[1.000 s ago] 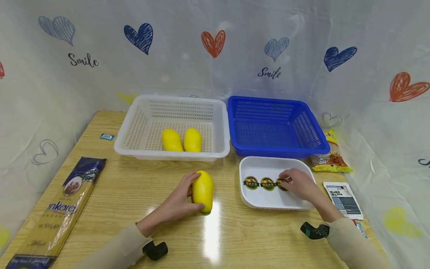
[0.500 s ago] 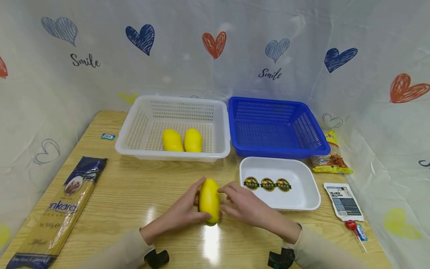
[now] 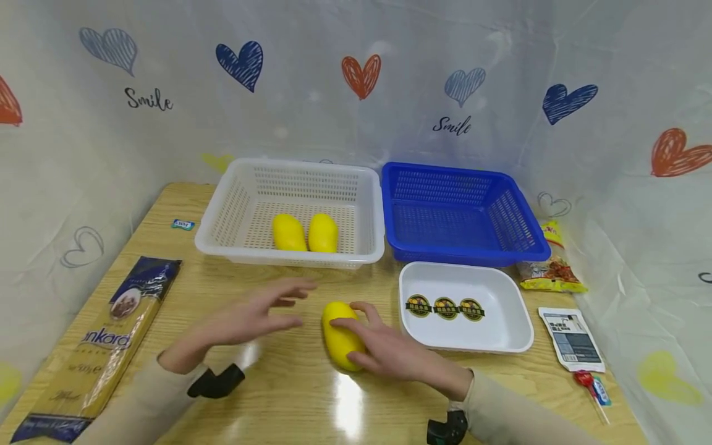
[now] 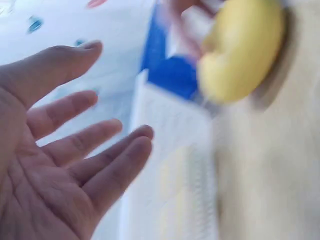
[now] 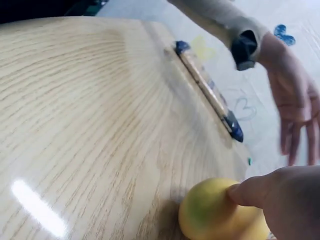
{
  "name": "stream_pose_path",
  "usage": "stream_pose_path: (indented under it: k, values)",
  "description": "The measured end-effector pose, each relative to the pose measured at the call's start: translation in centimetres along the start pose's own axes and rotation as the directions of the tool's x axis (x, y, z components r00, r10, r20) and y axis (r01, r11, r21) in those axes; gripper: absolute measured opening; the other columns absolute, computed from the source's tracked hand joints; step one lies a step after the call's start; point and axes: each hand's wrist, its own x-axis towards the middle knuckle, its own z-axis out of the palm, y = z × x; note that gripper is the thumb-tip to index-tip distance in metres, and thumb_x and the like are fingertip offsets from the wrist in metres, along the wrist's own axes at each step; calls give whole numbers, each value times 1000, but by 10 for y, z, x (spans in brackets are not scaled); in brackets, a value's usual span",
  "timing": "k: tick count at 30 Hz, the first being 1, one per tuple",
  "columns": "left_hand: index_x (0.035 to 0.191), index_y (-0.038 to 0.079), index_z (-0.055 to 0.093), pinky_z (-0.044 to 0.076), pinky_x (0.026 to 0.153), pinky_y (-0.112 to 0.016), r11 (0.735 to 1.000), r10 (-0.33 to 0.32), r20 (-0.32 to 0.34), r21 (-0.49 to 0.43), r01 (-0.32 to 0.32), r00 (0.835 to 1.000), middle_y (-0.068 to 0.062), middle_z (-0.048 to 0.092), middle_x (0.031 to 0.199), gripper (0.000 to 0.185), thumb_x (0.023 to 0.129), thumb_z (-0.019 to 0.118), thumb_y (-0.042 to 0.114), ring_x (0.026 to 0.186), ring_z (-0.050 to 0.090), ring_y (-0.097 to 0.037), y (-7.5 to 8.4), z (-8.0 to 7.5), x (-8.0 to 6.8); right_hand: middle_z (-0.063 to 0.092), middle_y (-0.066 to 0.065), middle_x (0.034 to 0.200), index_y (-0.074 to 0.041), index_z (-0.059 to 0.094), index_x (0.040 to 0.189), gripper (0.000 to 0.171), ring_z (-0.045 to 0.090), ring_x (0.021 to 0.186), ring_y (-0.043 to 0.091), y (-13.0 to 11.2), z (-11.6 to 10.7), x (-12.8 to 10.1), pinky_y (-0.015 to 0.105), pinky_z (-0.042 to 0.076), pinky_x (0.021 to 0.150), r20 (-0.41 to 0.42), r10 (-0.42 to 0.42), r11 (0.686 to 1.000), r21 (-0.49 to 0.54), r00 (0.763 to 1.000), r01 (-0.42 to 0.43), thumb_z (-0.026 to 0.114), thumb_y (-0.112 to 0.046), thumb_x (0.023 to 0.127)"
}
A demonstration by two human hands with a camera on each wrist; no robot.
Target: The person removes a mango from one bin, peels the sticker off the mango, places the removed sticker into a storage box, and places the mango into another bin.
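A yellow mango [image 3: 335, 347] lies on the table in front of the baskets. My right hand [image 3: 392, 347] grips it from the right, fingers over its top and thumb at its near side. In the right wrist view the thumb presses against the mango [image 5: 202, 212], which has a greenish patch. My left hand [image 3: 250, 316] is raised to the left of the mango, apart from it. The left wrist view has its fingers [image 4: 82, 140] spread and holding nothing. Two more mangoes [image 3: 289, 233] lie in the white basket [image 3: 289, 258].
A blue basket [image 3: 470, 252] stands beside the white one. Before it is a white tray [image 3: 500, 330] with three round stickers [image 3: 447, 308] inside. A spaghetti pack [image 3: 105, 352] lies left. At right are a snack bag [image 3: 553, 269], a white pouch [image 3: 572, 340] and a red lollipop [image 3: 584, 378].
My right hand has moved from the tray's stickers leftward onto the mango. My left hand has let go of the mango and drawn away left. The mango now tilts the other way.
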Motion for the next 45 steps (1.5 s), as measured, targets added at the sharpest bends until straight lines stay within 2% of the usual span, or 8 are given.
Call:
stream_pose_path:
  k: [3, 7, 13, 17, 24, 29, 34, 45]
  values:
    - [141, 4, 48, 42, 103, -50, 995, 34, -147, 99, -20, 989, -14, 46, 146, 50, 95, 65, 14, 129, 47, -34, -3, -42, -1, 20, 24, 152, -26, 45, 145, 50, 61, 84, 18, 1, -3, 3, 21, 51, 66, 35, -41, 999, 29, 999, 40, 59, -21, 98]
    - [146, 4, 42, 27, 107, -64, 968, -103, -280, 193, 161, 955, -16, 25, 158, 56, 96, 65, 18, 142, 24, -40, -19, -92, -5, 21, 22, 152, -23, 48, 144, 47, 57, 108, 24, 0, -13, 11, 28, 51, 84, 70, -46, 991, 128, 997, 37, 56, -18, 99]
    - [157, 6, 14, 21, 106, -69, 895, -435, -282, -31, 445, 855, -23, 1, 161, 80, 98, 61, 33, 142, 9, -51, -53, -131, -20, 21, 17, 154, -25, 45, 148, 50, 61, 107, 22, -9, -56, 25, 25, 52, 86, 5, -15, 943, 334, 1000, 12, 59, -26, 100]
    - [158, 12, 9, 27, 105, -65, 854, -520, -246, -184, 487, 818, -20, 6, 161, 83, 98, 59, 38, 144, 13, -46, -76, -138, -32, 18, 16, 155, -24, 44, 148, 49, 63, 104, 23, -9, -90, 47, 29, 54, 84, -112, 4, 958, 286, 994, 28, 57, -28, 101]
    - [158, 23, 18, 46, 90, -20, 882, -445, -201, -270, 387, 873, -8, 28, 155, 69, 101, 57, 27, 122, 50, -7, -114, -141, -48, 18, 25, 154, -21, 41, 150, 49, 53, 119, 30, 17, -122, 100, 43, 47, 96, -140, 95, 993, 79, 986, -85, 51, -30, 103]
    - [158, 20, 18, 50, 90, -23, 859, -411, -164, -399, 321, 896, -16, 25, 156, 68, 102, 55, 14, 115, 55, -3, -126, -140, -52, 25, 30, 150, -16, 42, 150, 49, 31, 138, 35, 24, -125, 129, 47, 42, 101, -34, 164, 982, -86, 986, -166, 51, -27, 103]
    - [157, 20, 21, 51, 90, -24, 846, -424, -143, -416, 334, 894, -16, 21, 158, 65, 102, 55, 14, 113, 57, -4, -127, -140, -52, 25, 32, 151, -15, 44, 149, 48, 51, 120, 35, 26, -115, 148, 42, 50, 86, 63, 260, 945, -220, 964, -241, 49, -24, 102]
    - [157, 18, 21, 51, 92, -31, 837, -434, -129, -423, 346, 892, -16, 21, 157, 65, 101, 55, 13, 110, 59, -7, -123, -140, -50, 45, 12, 148, -17, 45, 148, 48, 32, 137, 35, 36, -101, 173, 45, 37, 107, 114, 287, 952, -139, 951, -271, 53, -22, 100]
